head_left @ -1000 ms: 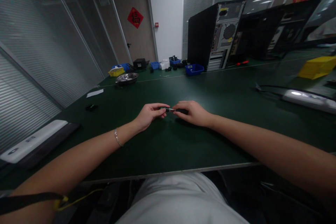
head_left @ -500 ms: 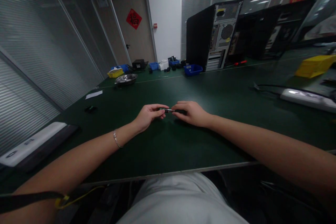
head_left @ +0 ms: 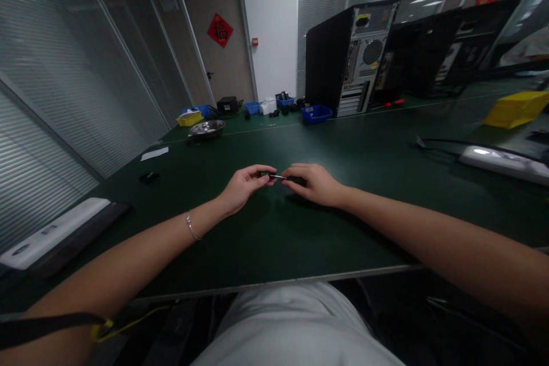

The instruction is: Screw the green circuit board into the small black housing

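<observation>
Both hands meet over the middle of the dark green table (head_left: 266, 240). My left hand (head_left: 244, 186) pinches a small dark part (head_left: 264, 174) between thumb and fingers. My right hand (head_left: 313, 183) grips a thin tool with a dark handle (head_left: 295, 180); its metal tip (head_left: 278, 176) points left and meets the small part. The part is too small and dark to name. A thin bracelet sits on my left wrist.
A small black item (head_left: 148, 176) and a white paper (head_left: 155, 153) lie at the left. A metal bowl (head_left: 206, 128), blue bins (head_left: 316, 114) and a yellow bin (head_left: 190, 119) stand at the back. Computer towers (head_left: 349, 60) rise at the right rear; a white power strip (head_left: 501, 160) lies at the right.
Both hands have lifted slightly and moved a little away from me, still joined on the small part and tool. Nothing else has moved.
</observation>
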The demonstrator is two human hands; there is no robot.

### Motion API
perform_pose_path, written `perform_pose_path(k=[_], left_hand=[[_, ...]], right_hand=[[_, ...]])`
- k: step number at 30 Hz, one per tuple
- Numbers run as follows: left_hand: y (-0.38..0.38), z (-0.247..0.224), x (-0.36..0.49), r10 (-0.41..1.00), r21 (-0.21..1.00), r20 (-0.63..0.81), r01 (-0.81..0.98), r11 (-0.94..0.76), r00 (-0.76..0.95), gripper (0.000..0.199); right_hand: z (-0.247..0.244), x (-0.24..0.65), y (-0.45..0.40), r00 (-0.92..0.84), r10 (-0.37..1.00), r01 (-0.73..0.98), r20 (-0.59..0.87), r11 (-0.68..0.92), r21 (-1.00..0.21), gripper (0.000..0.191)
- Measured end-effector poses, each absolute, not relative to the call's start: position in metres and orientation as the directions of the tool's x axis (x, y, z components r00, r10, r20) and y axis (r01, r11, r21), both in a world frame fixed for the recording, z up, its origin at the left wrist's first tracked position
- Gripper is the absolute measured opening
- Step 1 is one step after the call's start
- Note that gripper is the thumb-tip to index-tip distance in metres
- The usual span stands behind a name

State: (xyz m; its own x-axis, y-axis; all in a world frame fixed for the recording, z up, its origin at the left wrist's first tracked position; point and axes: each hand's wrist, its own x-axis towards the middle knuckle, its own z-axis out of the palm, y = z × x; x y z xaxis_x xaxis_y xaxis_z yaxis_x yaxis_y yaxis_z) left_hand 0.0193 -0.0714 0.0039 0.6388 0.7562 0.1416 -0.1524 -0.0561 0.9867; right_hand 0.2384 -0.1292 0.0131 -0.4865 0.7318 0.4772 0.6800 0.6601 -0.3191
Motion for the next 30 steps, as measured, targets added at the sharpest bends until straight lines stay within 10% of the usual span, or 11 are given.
perform_pose_path(k=[30], left_hand=[[-0.0714,0.0046,0.0174,0.715,0.994,0.103,-0.043,-0.102,0.691,0.035]], right_hand=[[0.013,0.2408,-0.1286,-0.46,0.751,0.724,0.474,0.626,-0.289,0.019]])
